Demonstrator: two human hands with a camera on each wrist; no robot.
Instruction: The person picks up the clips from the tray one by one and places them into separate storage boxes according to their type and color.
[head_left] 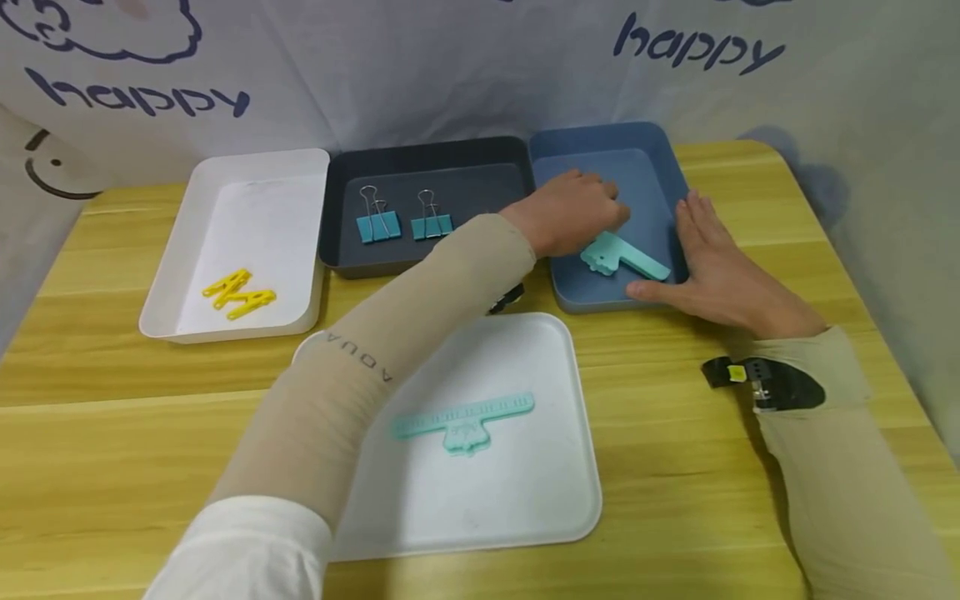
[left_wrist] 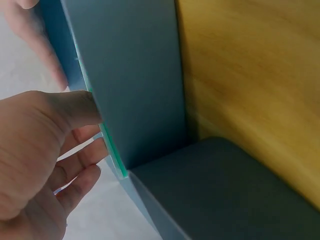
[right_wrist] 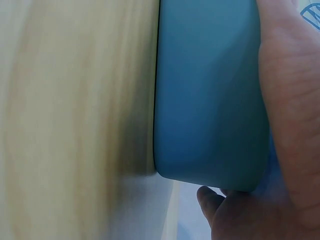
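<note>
Over the blue tray (head_left: pixel 600 302), my left hand (head_left: pixel 573 212) curls its fingers at a mint-green ruler clip (head_left: pixel 633 258). Part of that clip is hidden beneath the hand. In the left wrist view, thumb and fingers of the left hand (left_wrist: pixel 35 150) lie on either side of the clip's green edge (left_wrist: pixel 114 152), beside the tray rim. My right hand (head_left: pixel 716 267) rests against the blue tray's right side, fingers straight and thumb at the front rim. The tray wall (right_wrist: pixel 210 100) fills the middle of the right wrist view beside the right hand (right_wrist: pixel 290 115).
A second mint ruler clip (head_left: pixel 467 417) lies on a white flat tray (head_left: pixel 525 508) in front. Two teal binder clips (head_left: pixel 378 227) sit in the dark grey tray (head_left: pixel 427 154). Yellow clips (head_left: pixel 251 302) lie in the white tray (head_left: pixel 161 308) at left. A printed cloth (head_left: pixel 450 75) hangs behind.
</note>
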